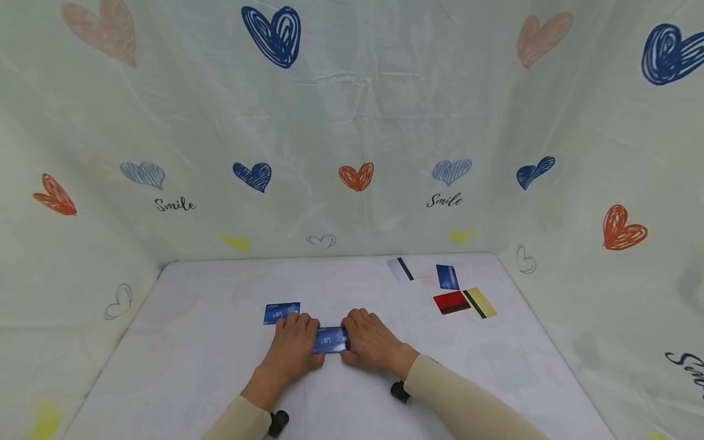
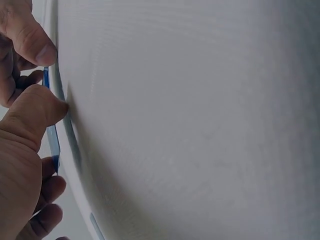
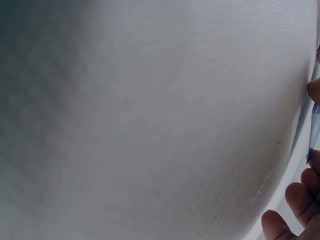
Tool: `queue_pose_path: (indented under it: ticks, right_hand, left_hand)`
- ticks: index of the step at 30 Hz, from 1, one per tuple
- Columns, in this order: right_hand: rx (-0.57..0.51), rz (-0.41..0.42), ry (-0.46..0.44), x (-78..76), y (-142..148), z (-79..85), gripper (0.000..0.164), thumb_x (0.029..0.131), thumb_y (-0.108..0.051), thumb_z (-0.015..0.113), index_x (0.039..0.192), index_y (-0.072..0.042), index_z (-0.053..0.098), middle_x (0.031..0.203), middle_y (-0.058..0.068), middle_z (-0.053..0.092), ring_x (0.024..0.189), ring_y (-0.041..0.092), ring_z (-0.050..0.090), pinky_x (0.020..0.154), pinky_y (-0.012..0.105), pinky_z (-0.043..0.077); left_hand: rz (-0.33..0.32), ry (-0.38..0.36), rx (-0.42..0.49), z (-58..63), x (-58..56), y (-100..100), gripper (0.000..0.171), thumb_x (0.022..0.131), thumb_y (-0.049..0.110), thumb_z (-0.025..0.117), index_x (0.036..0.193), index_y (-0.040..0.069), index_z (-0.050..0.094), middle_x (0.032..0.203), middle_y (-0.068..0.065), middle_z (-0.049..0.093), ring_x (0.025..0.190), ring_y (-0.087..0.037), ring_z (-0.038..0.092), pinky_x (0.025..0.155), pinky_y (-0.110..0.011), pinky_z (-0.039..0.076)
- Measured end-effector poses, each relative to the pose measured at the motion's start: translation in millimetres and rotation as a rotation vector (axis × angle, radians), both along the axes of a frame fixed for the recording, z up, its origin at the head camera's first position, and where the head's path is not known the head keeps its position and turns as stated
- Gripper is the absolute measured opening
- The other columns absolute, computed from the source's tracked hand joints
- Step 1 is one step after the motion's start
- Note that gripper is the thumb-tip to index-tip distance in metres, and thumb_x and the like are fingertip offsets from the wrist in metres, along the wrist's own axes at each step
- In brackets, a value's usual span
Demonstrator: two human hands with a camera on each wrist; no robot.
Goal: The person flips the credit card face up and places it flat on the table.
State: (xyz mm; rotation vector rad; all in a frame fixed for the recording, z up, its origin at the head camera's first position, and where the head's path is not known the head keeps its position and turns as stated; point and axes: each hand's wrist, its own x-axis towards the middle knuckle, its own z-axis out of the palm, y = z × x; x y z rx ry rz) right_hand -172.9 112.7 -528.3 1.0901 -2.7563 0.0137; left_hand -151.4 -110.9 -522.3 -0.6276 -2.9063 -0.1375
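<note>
Both hands hold a blue card [image 1: 330, 340] by its two short ends, just above or on the white table. My left hand [image 1: 294, 344] pinches the left end between thumb and fingers, and my right hand [image 1: 373, 341] does the same at the right end. Only the thin edge of that blue card [image 2: 53, 140] shows in the left wrist view, between thumb and fingertips. A second blue card [image 1: 277, 312] lies beyond the left hand, its lower right corner covered by the fingers.
At the table's right rear lie a white card [image 1: 398, 269] with a dark stripe, a blue card [image 1: 447, 277], a red card [image 1: 451, 299] and a yellow card [image 1: 481, 300]. The red and yellow ones meet. A heart-printed curtain [image 1: 352, 110] surrounds the white table [image 1: 192, 342].
</note>
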Motion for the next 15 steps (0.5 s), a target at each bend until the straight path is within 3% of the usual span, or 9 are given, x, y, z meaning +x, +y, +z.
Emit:
queue_pose_path:
  ticks: [15]
  right_hand:
    - [-0.001, -0.001, -0.009, 0.7, -1.4, 0.6, 0.048, 0.091, -0.045, 0.072, 0.12, -0.008, 0.062, 0.108, 0.001, 0.057, 0.093, 0.014, 0.047, 0.075, 0.025, 0.042]
  left_hand:
    - [-0.015, -0.018, -0.004, 2.7, -1.2, -2.5, 0.063, 0.077, 0.047, 0.089, 0.119, 0.006, 0.067, 0.111, -0.011, 0.066, 0.106, -0.032, 0.054, 0.089, -0.052, 0.046]
